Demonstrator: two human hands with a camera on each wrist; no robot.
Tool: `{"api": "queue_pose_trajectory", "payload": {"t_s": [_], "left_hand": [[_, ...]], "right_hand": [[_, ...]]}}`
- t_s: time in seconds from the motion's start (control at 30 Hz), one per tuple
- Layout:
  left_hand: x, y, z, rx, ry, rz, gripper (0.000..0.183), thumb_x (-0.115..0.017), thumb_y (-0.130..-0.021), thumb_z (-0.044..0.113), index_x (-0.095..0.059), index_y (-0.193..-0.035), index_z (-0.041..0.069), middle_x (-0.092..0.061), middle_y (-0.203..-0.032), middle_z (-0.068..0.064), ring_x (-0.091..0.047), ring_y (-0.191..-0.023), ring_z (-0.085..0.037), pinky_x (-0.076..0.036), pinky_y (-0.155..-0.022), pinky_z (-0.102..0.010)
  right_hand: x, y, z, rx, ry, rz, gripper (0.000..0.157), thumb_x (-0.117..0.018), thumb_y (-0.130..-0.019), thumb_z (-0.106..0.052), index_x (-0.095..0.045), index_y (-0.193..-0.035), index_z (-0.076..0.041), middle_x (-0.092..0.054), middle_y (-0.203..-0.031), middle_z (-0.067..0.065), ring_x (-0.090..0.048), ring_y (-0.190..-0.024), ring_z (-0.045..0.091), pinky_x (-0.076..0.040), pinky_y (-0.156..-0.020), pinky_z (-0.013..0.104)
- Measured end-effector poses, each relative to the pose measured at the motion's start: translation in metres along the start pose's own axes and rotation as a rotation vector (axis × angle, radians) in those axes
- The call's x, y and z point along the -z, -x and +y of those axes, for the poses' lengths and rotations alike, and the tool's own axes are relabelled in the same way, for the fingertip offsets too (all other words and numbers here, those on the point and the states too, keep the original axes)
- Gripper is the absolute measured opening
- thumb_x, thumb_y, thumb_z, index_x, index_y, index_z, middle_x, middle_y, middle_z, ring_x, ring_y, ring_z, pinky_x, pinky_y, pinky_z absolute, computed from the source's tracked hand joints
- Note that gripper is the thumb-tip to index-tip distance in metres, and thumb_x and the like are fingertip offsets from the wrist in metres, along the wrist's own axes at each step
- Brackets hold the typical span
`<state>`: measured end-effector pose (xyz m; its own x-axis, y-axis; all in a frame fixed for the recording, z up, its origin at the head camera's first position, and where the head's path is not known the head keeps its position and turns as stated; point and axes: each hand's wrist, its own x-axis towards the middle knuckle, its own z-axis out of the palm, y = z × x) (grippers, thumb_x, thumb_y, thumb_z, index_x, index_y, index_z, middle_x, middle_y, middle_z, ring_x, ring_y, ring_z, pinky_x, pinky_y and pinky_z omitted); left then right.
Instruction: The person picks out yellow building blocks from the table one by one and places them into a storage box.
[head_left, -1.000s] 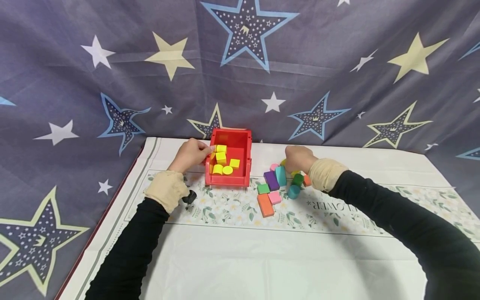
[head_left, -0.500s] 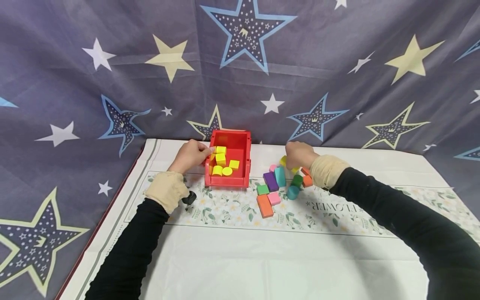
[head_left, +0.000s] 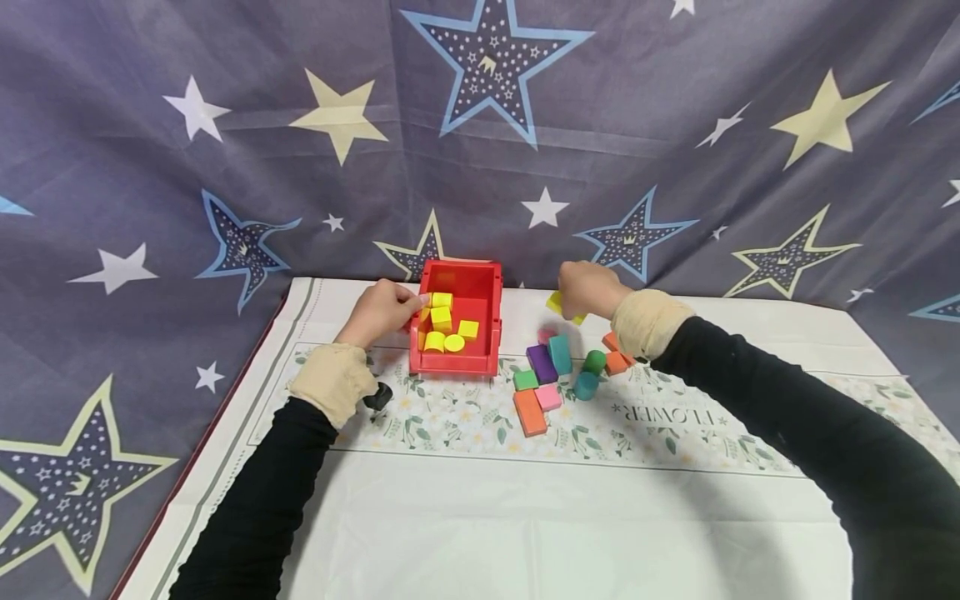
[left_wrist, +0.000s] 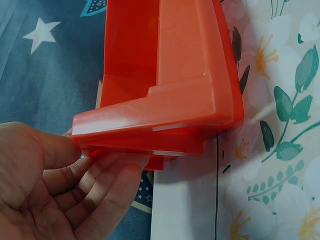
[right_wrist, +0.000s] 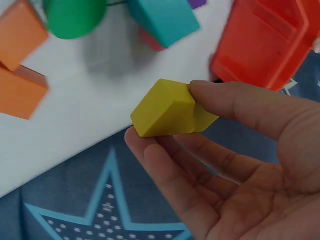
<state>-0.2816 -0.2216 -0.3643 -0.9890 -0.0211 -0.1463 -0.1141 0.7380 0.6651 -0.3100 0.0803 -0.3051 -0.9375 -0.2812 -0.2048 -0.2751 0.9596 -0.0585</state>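
Note:
My left hand (head_left: 378,312) holds the left side wall of a red plastic box (head_left: 476,287). In the left wrist view the thumb lies at the corner of the rim and the fingers are bent beneath it. Several yellow blocks (head_left: 442,319), cubes and cylinders among them, lie inside the box. To the right, my right hand (head_left: 592,289) pinches a yellow block (right_wrist: 167,107) between thumb and fingertips, raised above the white cloth. Its faces are flat and angled in the right wrist view, while the thumb covers part of it.
Below the right hand lies a loose group of blocks: purple (head_left: 542,363), teal (head_left: 559,354), green (head_left: 595,362), pink (head_left: 549,396) and orange (head_left: 530,412). A star-patterned curtain (head_left: 465,192) rises behind the table's back edge. Near the left wrist is a small black object (head_left: 379,395).
My right hand has lifted the yellow block up and slightly left, away from the group of blocks. The left hand and the red box have stayed in place.

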Motion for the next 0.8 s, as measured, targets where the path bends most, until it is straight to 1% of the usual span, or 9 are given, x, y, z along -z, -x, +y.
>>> {"api": "queue_pose_trajectory", "payload": {"t_s": [0.13, 0.2, 0.37, 0.5, 0.63, 0.7, 0.8], "left_hand": [[0.0, 0.001, -0.001, -0.023, -0.008, 0.011, 0.038, -0.063, -0.102, 0.033, -0.074, -0.117, -0.001, -0.075, -0.107, -0.019, -0.072, -0.08, -0.02, -0.059, -0.075, -0.031], [0.0, 0.001, -0.001, -0.025, -0.008, 0.012, 0.038, -0.062, -0.102, 0.033, -0.074, -0.117, -0.001, -0.075, -0.107, -0.019, -0.072, -0.08, -0.02, -0.059, -0.074, -0.031], [0.0, 0.001, -0.001, -0.012, 0.0, 0.004, 0.04, -0.062, -0.103, 0.034, -0.072, -0.119, -0.001, -0.075, -0.111, -0.019, -0.073, -0.082, -0.022, -0.06, -0.078, -0.033], [0.001, 0.001, -0.001, -0.013, 0.0, 0.001, 0.039, -0.061, -0.103, 0.033, -0.073, -0.118, -0.001, -0.075, -0.11, -0.019, -0.073, -0.082, -0.022, -0.06, -0.078, -0.034], [0.001, 0.001, -0.001, -0.011, 0.002, 0.002, 0.039, -0.062, -0.103, 0.033, -0.073, -0.118, -0.001, -0.075, -0.11, -0.019, -0.073, -0.083, -0.022, -0.06, -0.078, -0.034], [0.001, 0.001, -0.001, -0.007, 0.004, 0.003, 0.039, -0.062, -0.103, 0.034, -0.073, -0.119, -0.001, -0.075, -0.111, -0.019, -0.073, -0.084, -0.023, -0.06, -0.08, -0.035], [0.0, 0.001, -0.001, -0.021, 0.001, 0.004, 0.04, -0.061, -0.103, 0.034, -0.073, -0.119, -0.001, -0.075, -0.111, -0.02, -0.074, -0.083, -0.023, -0.06, -0.08, -0.035]], "right_hand": [[0.01, 0.0, -0.01, 0.03, -0.011, 0.039, 0.012, -0.064, -0.073, 0.001, -0.059, -0.072, -0.01, -0.061, -0.072, 0.005, -0.052, -0.066, 0.022, -0.044, -0.056, 0.034], [0.016, -0.001, -0.016, 0.039, -0.015, 0.047, 0.014, -0.064, -0.072, 0.002, -0.058, -0.07, -0.011, -0.059, -0.07, 0.004, -0.051, -0.065, 0.021, -0.043, -0.056, 0.034], [0.026, -0.003, -0.031, 0.046, -0.012, 0.048, 0.015, -0.065, -0.073, 0.002, -0.058, -0.071, -0.011, -0.058, -0.071, 0.003, -0.051, -0.066, 0.02, -0.043, -0.056, 0.033], [0.031, -0.006, -0.041, 0.051, 0.003, 0.054, 0.015, -0.065, -0.074, 0.0, -0.058, -0.071, -0.012, -0.058, -0.071, 0.003, -0.051, -0.067, 0.02, -0.043, -0.055, 0.033], [0.036, -0.008, -0.051, 0.055, 0.004, 0.068, 0.012, -0.067, -0.076, -0.002, -0.06, -0.073, -0.011, -0.057, -0.071, 0.003, -0.053, -0.069, 0.021, -0.043, -0.055, 0.033], [0.039, -0.008, -0.057, 0.053, -0.001, 0.07, 0.008, -0.068, -0.077, -0.002, -0.064, -0.076, -0.01, -0.058, -0.071, 0.003, -0.054, -0.07, 0.021, -0.044, -0.057, 0.033], [0.043, -0.008, -0.065, 0.054, 0.005, 0.068, 0.007, -0.066, -0.079, -0.002, -0.066, -0.078, -0.009, -0.057, -0.071, 0.003, -0.052, -0.07, 0.021, -0.045, -0.057, 0.032]]}}
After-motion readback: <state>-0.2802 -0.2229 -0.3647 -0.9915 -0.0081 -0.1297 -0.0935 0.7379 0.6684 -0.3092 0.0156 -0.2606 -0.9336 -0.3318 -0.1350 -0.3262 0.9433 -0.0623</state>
